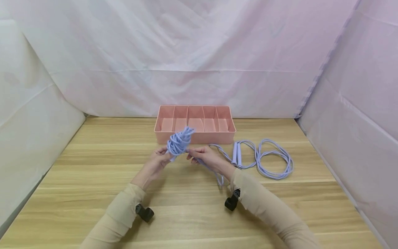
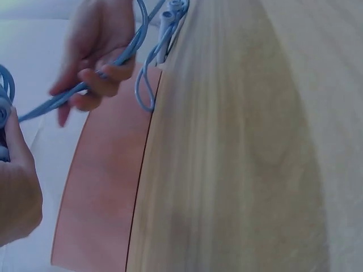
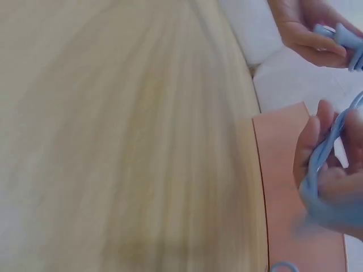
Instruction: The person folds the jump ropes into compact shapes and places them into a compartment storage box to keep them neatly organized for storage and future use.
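A light blue rope, wound into a thick bundle (image 1: 179, 141), is gripped by my left hand (image 1: 158, 159) in front of the pink box. The handle ends of the bundle show in the left hand (image 3: 315, 37) in the right wrist view. My right hand (image 1: 206, 157), just to the right, holds the doubled free strands (image 3: 323, 156) between thumb and fingers. Those strands run from the bundle through the right hand, and a loop (image 1: 220, 180) hangs below it.
Behind the hands stands a pink box (image 1: 196, 137) with several compartments. To the right on the wooden table (image 1: 186, 221) lies another light blue rope, coiled (image 1: 275, 175), with two handles (image 1: 237, 154) side by side. White cloth (image 1: 192, 52) hangs around the table.
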A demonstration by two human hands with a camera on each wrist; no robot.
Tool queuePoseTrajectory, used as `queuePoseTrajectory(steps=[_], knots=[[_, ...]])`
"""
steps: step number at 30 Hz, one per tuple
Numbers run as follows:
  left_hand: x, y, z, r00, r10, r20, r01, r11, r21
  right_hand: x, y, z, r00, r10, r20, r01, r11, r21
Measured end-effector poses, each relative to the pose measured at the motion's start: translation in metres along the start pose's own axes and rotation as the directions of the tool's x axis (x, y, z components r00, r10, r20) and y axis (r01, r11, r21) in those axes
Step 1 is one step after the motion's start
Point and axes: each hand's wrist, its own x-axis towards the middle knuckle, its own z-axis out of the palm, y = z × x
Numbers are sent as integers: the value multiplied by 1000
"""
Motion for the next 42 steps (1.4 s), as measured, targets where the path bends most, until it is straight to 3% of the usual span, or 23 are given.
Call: queuePoseTrajectory(steps=[5,9,11,15,21,26,27,29,31,34,36,38,42], knots=[[0,7,2,989,13,-149,-16,1000,-20,-11,-2,-2,996,-17,-90,1,985,-175],[-1,9,5,976,-18,-217,6,998,-56,-18,-6,2,986,-68,-153,15,947,-322],[0,9,6,968,-26,-249,10,998,-67,-21,-8,4,978,-112,-176,32,914,-406],[0,11,7,953,-34,-302,3,995,-101,-27,-11,9,962,-188,-198,60,852,-519],[0,16,5,935,-36,-352,-9,992,-125,-37,-15,11,939,-262,-222,87,807,-584],[-1,18,3,923,-34,-383,-12,993,-116,-44,-19,11,920,-336,-201,118,728,-675],[-1,19,3,920,-36,-391,-9,994,-113,-45,-20,10,918,-353,-181,133,704,-697],[-1,18,3,913,-35,-407,-7,995,-100,-48,-23,10,911,-394,-120,172,630,-757],[-1,18,2,911,-27,-412,-10,996,-87,-52,-26,11,899,-437,-42,226,543,-809],[-1,17,2,906,-1,-424,-26,998,-58,-58,-33,14,864,-498,77,308,403,-862],[-1,16,2,903,20,-429,-36,999,-30,-61,-39,16,834,-531,149,356,312,-881],[-1,15,2,895,49,-443,-42,999,24,-65,-45,17,793,-566,225,406,215,-888],[0,11,0,883,100,-459,-31,987,157,-69,-56,18,702,-609,370,499,50,-865]])
